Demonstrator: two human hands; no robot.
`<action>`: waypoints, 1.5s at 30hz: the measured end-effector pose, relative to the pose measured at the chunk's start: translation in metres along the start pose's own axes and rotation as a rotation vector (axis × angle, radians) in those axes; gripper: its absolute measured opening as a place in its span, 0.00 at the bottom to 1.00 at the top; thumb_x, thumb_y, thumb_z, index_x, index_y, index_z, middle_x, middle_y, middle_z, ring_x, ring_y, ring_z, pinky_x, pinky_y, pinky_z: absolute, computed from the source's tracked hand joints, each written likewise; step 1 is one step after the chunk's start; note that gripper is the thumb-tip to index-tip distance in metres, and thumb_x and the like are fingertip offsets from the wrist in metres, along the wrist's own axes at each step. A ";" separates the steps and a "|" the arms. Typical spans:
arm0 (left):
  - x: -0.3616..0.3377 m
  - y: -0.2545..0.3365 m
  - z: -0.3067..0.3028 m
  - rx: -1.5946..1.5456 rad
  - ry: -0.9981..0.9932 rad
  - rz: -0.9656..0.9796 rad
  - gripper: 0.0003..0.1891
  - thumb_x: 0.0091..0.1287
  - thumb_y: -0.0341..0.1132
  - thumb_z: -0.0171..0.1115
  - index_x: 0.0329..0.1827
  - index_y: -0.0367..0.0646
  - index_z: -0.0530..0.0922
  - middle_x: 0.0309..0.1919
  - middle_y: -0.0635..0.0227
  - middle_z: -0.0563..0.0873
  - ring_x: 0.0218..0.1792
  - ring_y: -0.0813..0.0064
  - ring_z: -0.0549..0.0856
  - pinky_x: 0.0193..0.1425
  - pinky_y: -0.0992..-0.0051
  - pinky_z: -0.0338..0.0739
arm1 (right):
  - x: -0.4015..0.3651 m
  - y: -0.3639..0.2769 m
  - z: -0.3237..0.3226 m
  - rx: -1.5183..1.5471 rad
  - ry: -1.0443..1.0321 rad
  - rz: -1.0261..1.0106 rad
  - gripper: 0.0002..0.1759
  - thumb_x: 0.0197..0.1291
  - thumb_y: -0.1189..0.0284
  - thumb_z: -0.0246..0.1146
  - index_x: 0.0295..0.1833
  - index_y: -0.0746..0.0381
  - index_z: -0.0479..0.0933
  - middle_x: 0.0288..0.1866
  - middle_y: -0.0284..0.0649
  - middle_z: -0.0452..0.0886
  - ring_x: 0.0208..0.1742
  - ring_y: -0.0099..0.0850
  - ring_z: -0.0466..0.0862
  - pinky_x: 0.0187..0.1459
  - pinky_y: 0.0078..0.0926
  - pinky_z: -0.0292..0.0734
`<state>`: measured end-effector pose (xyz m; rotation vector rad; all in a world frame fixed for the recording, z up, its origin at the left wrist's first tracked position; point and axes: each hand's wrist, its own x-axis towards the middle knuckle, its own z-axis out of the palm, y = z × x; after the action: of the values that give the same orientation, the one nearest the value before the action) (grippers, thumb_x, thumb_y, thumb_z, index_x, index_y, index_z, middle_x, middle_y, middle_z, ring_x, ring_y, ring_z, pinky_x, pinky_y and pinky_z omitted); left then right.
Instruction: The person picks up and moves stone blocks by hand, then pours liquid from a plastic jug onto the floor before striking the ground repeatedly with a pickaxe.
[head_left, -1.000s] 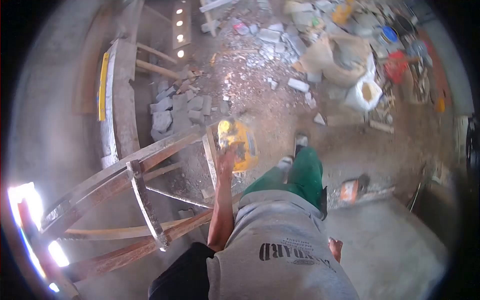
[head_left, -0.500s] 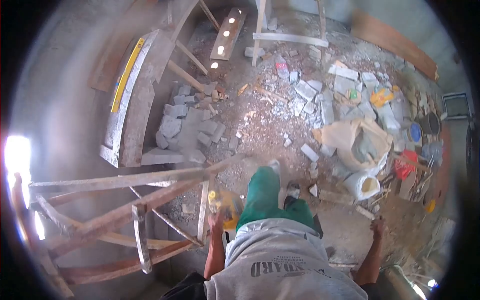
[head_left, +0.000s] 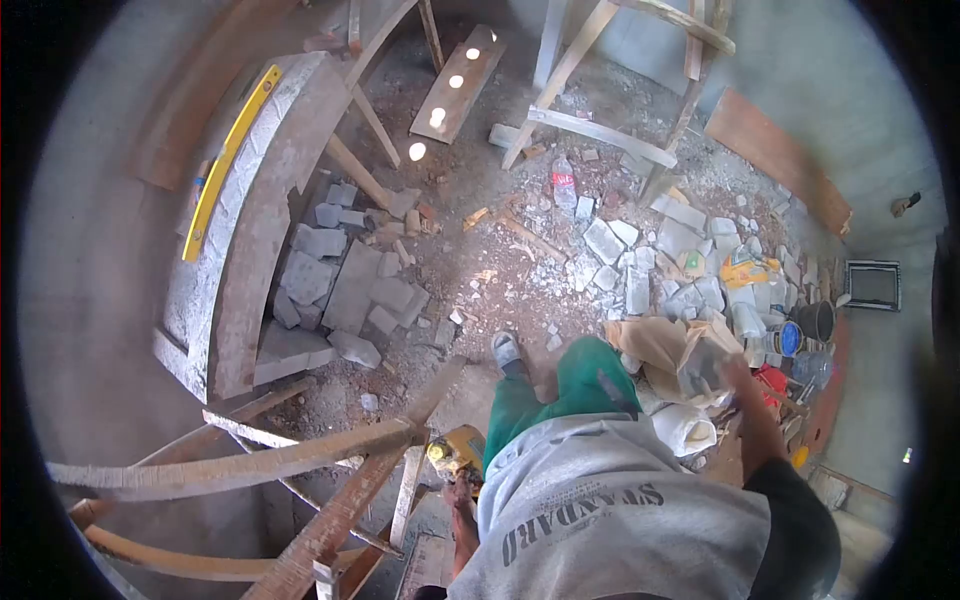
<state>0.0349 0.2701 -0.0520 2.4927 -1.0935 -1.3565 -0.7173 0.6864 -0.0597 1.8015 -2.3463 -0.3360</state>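
On the left side, my left hand [head_left: 460,492] is closed at the near end of a yellow container [head_left: 457,450] with a yellow cap, beside my green trousers. My right hand [head_left: 738,378] reaches forward over the right edge of an open brown sack [head_left: 655,345]; its fingers are smeared, and whether they touch the sack cannot be made out. A white sack [head_left: 685,430] lies just below that forearm.
Wooden frames stand at the lower left [head_left: 230,475] and top [head_left: 600,135]. A yellow level [head_left: 230,165] rests on a raised slab at the left. Broken blocks [head_left: 310,275] and rubble cover the floor. Buckets [head_left: 818,322] stand at the right.
My right hand has moved forward and up to the brown sack. My body has turned and stepped, one shoe now further left. My left hand and the yellow container are slightly lower in view.
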 end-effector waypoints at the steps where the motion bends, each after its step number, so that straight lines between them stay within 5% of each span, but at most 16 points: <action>1: 0.006 -0.001 0.007 -0.026 -0.005 -0.009 0.20 0.62 0.45 0.74 0.35 0.31 0.88 0.24 0.62 0.87 0.22 0.74 0.84 0.25 0.70 0.78 | 0.046 0.027 0.008 -0.062 -0.284 -0.011 0.07 0.54 0.64 0.64 0.36 0.55 0.80 0.35 0.43 0.82 0.39 0.46 0.82 0.43 0.52 0.75; 2: 0.009 0.001 0.011 -0.043 -0.012 -0.007 0.20 0.62 0.44 0.74 0.34 0.30 0.88 0.24 0.62 0.87 0.21 0.74 0.84 0.25 0.71 0.78 | 0.139 0.019 -0.073 -0.099 -0.304 -0.031 0.09 0.52 0.64 0.64 0.38 0.54 0.81 0.33 0.43 0.83 0.40 0.45 0.83 0.42 0.53 0.75; 3: 0.010 0.006 0.016 -0.062 -0.016 -0.012 0.19 0.62 0.44 0.74 0.34 0.30 0.88 0.24 0.62 0.87 0.21 0.74 0.84 0.24 0.71 0.78 | 0.209 0.024 -0.094 0.183 -0.349 0.283 0.08 0.53 0.66 0.64 0.36 0.57 0.81 0.33 0.47 0.83 0.41 0.48 0.83 0.42 0.54 0.75; 4: -0.010 0.038 0.009 -0.023 -0.014 0.053 0.19 0.62 0.43 0.74 0.35 0.30 0.88 0.24 0.62 0.88 0.22 0.75 0.84 0.25 0.71 0.78 | 0.238 0.055 -0.053 0.064 -0.175 0.031 0.10 0.56 0.66 0.62 0.33 0.63 0.80 0.32 0.54 0.82 0.40 0.55 0.82 0.42 0.55 0.75; 5: -0.018 0.053 0.013 -0.018 -0.016 0.038 0.19 0.62 0.43 0.74 0.35 0.30 0.88 0.24 0.62 0.88 0.22 0.75 0.84 0.25 0.71 0.78 | 0.314 0.037 -0.141 0.307 -0.160 0.186 0.13 0.59 0.67 0.61 0.33 0.67 0.80 0.34 0.59 0.81 0.42 0.60 0.81 0.46 0.55 0.76; 7: -0.022 0.072 0.023 -0.030 -0.029 0.010 0.19 0.63 0.44 0.73 0.35 0.31 0.88 0.25 0.62 0.88 0.22 0.76 0.84 0.26 0.71 0.78 | 0.403 0.055 -0.144 0.397 -0.158 0.471 0.15 0.60 0.64 0.62 0.40 0.66 0.83 0.37 0.61 0.82 0.45 0.59 0.83 0.49 0.54 0.77; 9: -0.020 0.086 0.031 -0.025 -0.041 -0.010 0.19 0.63 0.44 0.73 0.36 0.32 0.88 0.25 0.63 0.88 0.23 0.76 0.84 0.26 0.70 0.78 | 0.501 0.030 -0.256 0.450 -0.367 0.581 0.17 0.59 0.62 0.65 0.41 0.66 0.82 0.44 0.59 0.84 0.48 0.56 0.83 0.52 0.48 0.78; 11: -0.014 0.102 0.043 -0.010 -0.050 -0.026 0.18 0.63 0.45 0.72 0.36 0.33 0.88 0.25 0.63 0.88 0.24 0.76 0.84 0.27 0.70 0.78 | 0.549 0.047 -0.254 0.408 -0.037 0.475 0.13 0.56 0.65 0.65 0.42 0.63 0.84 0.41 0.57 0.85 0.46 0.56 0.84 0.48 0.47 0.79; 19: 0.031 0.246 0.111 0.086 -0.100 -0.036 0.18 0.65 0.47 0.70 0.38 0.36 0.89 0.26 0.64 0.88 0.26 0.77 0.85 0.28 0.69 0.79 | 0.749 0.205 -0.227 0.404 0.239 0.573 0.14 0.58 0.66 0.65 0.46 0.62 0.83 0.41 0.56 0.85 0.46 0.55 0.85 0.49 0.47 0.78; 26: 0.066 0.423 0.153 0.121 -0.143 0.046 0.18 0.66 0.48 0.68 0.39 0.40 0.89 0.27 0.66 0.89 0.28 0.78 0.85 0.30 0.68 0.79 | 0.876 0.313 -0.273 0.410 0.158 0.803 0.22 0.61 0.62 0.64 0.59 0.59 0.80 0.47 0.53 0.86 0.50 0.51 0.86 0.53 0.44 0.78; 37: 0.228 0.610 0.203 0.165 -0.401 0.431 0.18 0.67 0.51 0.65 0.42 0.44 0.90 0.29 0.68 0.89 0.31 0.79 0.86 0.32 0.67 0.79 | 1.013 0.347 -0.295 0.654 0.640 0.907 0.38 0.64 0.50 0.68 0.70 0.67 0.72 0.64 0.52 0.80 0.62 0.42 0.82 0.64 0.39 0.76; 38: 0.158 0.734 0.225 0.135 -0.223 0.426 0.17 0.68 0.47 0.64 0.41 0.42 0.90 0.25 0.69 0.87 0.26 0.81 0.84 0.27 0.71 0.75 | 1.020 0.348 -0.296 0.730 0.666 0.946 0.39 0.64 0.50 0.69 0.70 0.68 0.72 0.64 0.54 0.80 0.63 0.43 0.82 0.65 0.40 0.76; 39: 0.185 0.763 0.237 0.351 -0.210 0.490 0.16 0.69 0.44 0.60 0.41 0.41 0.89 0.25 0.69 0.87 0.25 0.80 0.84 0.26 0.75 0.74 | 1.025 0.356 -0.292 0.686 0.684 0.926 0.39 0.64 0.50 0.69 0.70 0.67 0.72 0.65 0.54 0.79 0.63 0.43 0.82 0.65 0.41 0.76; 41: 0.228 0.831 0.258 0.080 -0.408 0.465 0.15 0.69 0.49 0.61 0.48 0.54 0.90 0.32 0.73 0.91 0.29 0.75 0.88 0.29 0.76 0.81 | 1.036 0.374 -0.285 0.593 0.723 0.890 0.39 0.65 0.49 0.68 0.71 0.66 0.72 0.66 0.55 0.77 0.64 0.43 0.81 0.64 0.43 0.76; 42: 0.335 0.805 0.267 0.107 -0.629 0.695 0.18 0.70 0.51 0.60 0.55 0.55 0.87 0.38 0.65 0.91 0.31 0.70 0.89 0.32 0.71 0.83 | 1.044 0.374 -0.291 0.695 0.718 0.936 0.39 0.65 0.49 0.67 0.71 0.67 0.71 0.66 0.56 0.77 0.65 0.44 0.80 0.65 0.43 0.76; 45: 0.417 0.903 0.336 0.681 -0.364 0.885 0.29 0.68 0.58 0.61 0.59 0.43 0.83 0.44 0.55 0.90 0.41 0.66 0.91 0.42 0.67 0.85 | 1.076 0.380 -0.304 0.724 0.668 1.075 0.39 0.66 0.50 0.65 0.69 0.70 0.71 0.64 0.55 0.77 0.64 0.44 0.80 0.64 0.43 0.75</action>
<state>-0.5687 -0.5789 -0.1792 1.5799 -2.6557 -1.2567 -1.2687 -0.2827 0.3300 0.3598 -2.5591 1.1459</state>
